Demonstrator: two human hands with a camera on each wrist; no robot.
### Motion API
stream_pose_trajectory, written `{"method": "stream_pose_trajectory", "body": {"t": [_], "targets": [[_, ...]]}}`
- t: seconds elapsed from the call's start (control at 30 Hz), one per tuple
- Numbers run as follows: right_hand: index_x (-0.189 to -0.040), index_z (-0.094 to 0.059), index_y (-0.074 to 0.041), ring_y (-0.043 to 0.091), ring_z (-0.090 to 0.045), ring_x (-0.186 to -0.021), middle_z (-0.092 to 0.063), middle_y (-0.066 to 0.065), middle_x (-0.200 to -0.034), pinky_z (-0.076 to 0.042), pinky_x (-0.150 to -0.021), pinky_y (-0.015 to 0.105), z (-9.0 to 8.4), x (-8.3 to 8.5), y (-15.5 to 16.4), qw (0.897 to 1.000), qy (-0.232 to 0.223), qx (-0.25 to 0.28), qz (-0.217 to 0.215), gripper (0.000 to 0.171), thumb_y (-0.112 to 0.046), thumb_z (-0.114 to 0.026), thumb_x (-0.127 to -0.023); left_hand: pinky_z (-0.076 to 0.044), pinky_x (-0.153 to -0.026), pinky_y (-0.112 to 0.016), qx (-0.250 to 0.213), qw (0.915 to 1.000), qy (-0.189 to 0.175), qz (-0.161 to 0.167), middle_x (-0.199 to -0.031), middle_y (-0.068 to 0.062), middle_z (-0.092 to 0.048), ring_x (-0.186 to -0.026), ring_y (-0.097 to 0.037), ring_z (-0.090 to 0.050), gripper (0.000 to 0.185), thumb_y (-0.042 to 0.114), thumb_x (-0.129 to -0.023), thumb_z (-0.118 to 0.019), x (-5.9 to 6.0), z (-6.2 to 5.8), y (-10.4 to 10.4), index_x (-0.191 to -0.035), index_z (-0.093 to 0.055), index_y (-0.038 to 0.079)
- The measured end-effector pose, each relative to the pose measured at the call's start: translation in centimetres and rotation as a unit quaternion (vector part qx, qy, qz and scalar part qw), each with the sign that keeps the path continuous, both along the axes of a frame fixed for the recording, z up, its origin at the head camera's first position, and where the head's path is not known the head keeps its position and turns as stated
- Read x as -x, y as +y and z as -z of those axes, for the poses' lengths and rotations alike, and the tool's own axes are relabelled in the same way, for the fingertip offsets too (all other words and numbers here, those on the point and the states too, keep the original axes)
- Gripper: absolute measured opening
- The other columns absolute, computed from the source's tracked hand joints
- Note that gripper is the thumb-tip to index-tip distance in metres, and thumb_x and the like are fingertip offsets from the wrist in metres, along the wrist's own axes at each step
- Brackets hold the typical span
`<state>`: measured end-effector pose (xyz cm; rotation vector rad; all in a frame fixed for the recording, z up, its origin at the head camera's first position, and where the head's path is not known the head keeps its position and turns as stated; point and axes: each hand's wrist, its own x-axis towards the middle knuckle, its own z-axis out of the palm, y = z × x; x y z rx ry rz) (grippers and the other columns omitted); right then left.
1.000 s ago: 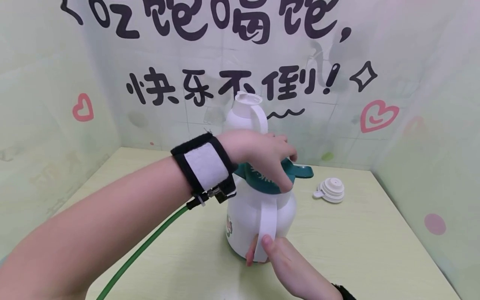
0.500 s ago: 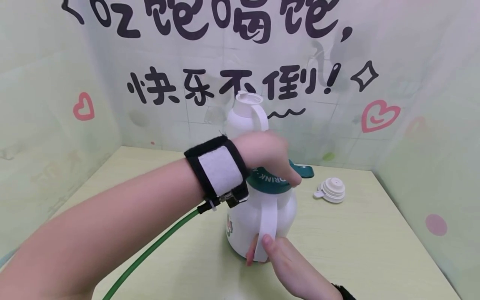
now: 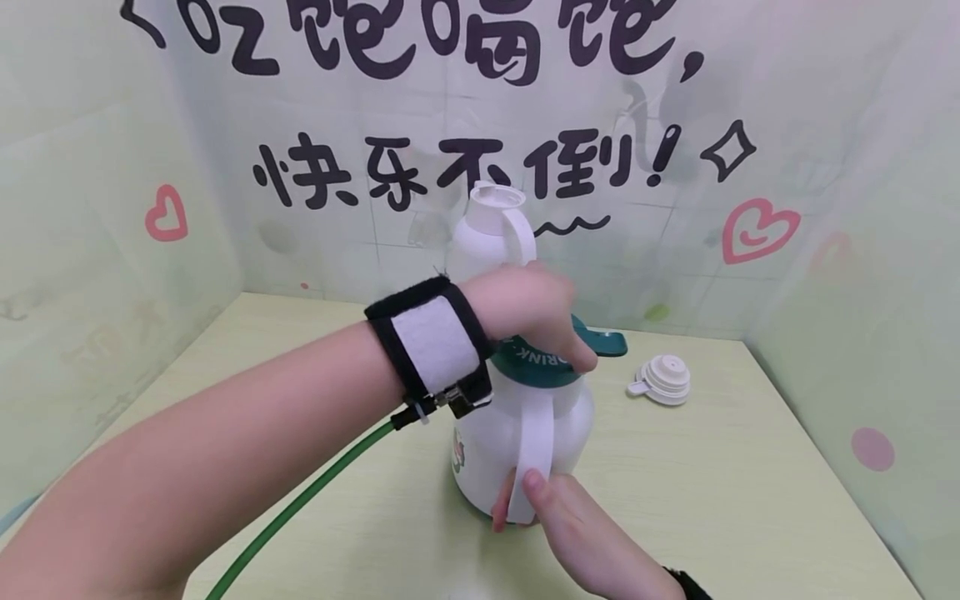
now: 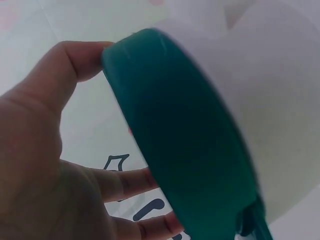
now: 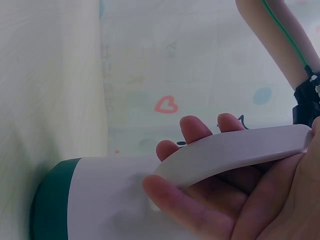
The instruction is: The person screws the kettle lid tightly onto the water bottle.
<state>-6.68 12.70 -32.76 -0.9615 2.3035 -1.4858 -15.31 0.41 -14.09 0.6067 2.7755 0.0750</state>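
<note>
A white jug [image 3: 480,433] with a dark green lid [image 3: 536,367] stands upright on the table, its white handle [image 3: 536,450] facing me. From above, my left hand [image 3: 532,304] grips the lid. In the left wrist view the thumb and fingertips press the rim of the green lid [image 4: 180,135] from two sides, with a gap under the palm. My right hand [image 3: 581,529] holds the lower part of the handle, its fingers curled behind it and the thumb on the near side. The right wrist view shows those fingers around the white handle [image 5: 235,150].
Behind stands a second white jug [image 3: 483,237] with an uncovered top, partly hidden by my left hand. A small white stopper [image 3: 663,379] lies on the table [image 3: 712,483] at right. A green cable [image 3: 300,500] hangs from my left wrist strap.
My left hand and wrist have shifted right and turned over the lid, the fingers dropping out of sight behind it. My right hand stays on the handle.
</note>
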Motion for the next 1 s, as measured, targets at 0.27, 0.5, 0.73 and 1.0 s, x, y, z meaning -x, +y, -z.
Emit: {"method": "stream_pose_trajectory", "body": {"t": [0.27, 0.5, 0.73, 1.0], "targets": [[-0.094, -0.064, -0.017, 0.014, -0.052, -0.098, -0.06, -0.006, -0.098, -0.04, -0.084, 0.03, -0.06, 0.0, -0.05, 1.0, -0.004, 0.0, -0.001, 0.056, -0.028, -0.011, -0.107, -0.047, -0.072, -0.028, -0.008, 0.9998, 0.007, 0.016, -0.102, -0.003, -0.058, -0.091, -0.018, -0.055, 0.048, 0.05, -0.081, -0.069, 0.06, -0.01, -0.24, -0.108, -0.057, 0.012], [-0.09, -0.065, -0.018, 0.012, -0.052, -0.096, -0.061, -0.008, -0.095, -0.04, -0.083, 0.029, -0.21, 0.19, -0.26, 1.0, 0.006, -0.017, 0.006, 0.058, -0.03, -0.01, -0.107, -0.046, -0.07, -0.026, -0.009, 0.9988, 0.023, 0.042, -0.098, -0.002, -0.058, -0.089, -0.017, -0.055, 0.045, 0.047, -0.08, -0.071, 0.12, -0.02, -0.53, -0.105, -0.057, 0.013], [-0.091, -0.065, -0.016, 0.012, -0.052, -0.094, -0.061, -0.008, -0.094, -0.04, -0.081, 0.029, -0.13, 0.24, -0.2, 1.0, 0.005, -0.018, 0.004, 0.059, -0.029, -0.01, -0.107, -0.047, -0.067, -0.026, -0.018, 0.997, 0.027, 0.07, -0.094, -0.001, -0.059, -0.085, -0.016, -0.056, 0.04, 0.043, -0.08, -0.072, 0.34, 0.11, -0.52, -0.1, -0.058, 0.012], [-0.093, -0.065, -0.016, 0.012, -0.052, -0.097, -0.061, -0.006, -0.097, -0.041, -0.084, 0.03, -0.27, 0.04, -0.14, 1.0, -0.016, -0.015, 0.009, 0.058, -0.03, -0.011, -0.107, -0.046, -0.07, -0.025, -0.026, 0.9935, 0.028, 0.108, -0.094, -0.001, -0.059, -0.086, -0.016, -0.055, 0.038, 0.039, -0.079, -0.073, 0.57, 0.04, -0.77, -0.101, -0.06, 0.011]]}}
